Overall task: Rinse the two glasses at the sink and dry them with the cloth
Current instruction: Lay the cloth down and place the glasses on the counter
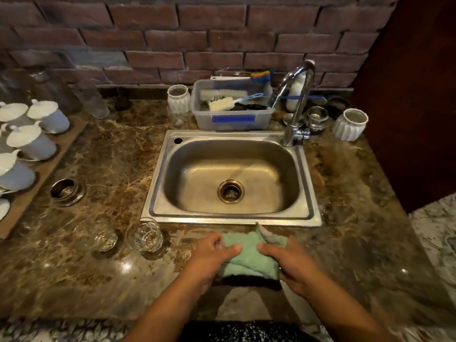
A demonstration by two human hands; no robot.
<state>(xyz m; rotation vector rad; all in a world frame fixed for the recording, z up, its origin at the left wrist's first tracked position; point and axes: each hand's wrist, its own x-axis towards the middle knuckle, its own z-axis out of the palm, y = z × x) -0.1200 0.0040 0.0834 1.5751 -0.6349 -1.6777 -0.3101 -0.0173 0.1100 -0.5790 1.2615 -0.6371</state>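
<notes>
A green cloth (249, 255) is held just in front of the steel sink (158, 183), above the marble counter's front edge. My left hand (209, 257) grips its left side with the thumb on top. My right hand (293, 262) grips its right side the same way. Two clear glasses stand on the counter left of my hands: one (145, 234) near the sink's front left corner, the other (103, 239) further left. Neither hand touches them. The basin is empty and no water runs from the tap (296, 99).
A plastic tub (234, 119) of brushes sits behind the sink between two white ribbed cups (178, 98) (349, 124). White lidded cups (34, 141) line a board at far left, with a small metal bowl (65, 191) beside it. A dark cabinet (414, 95) stands at right.
</notes>
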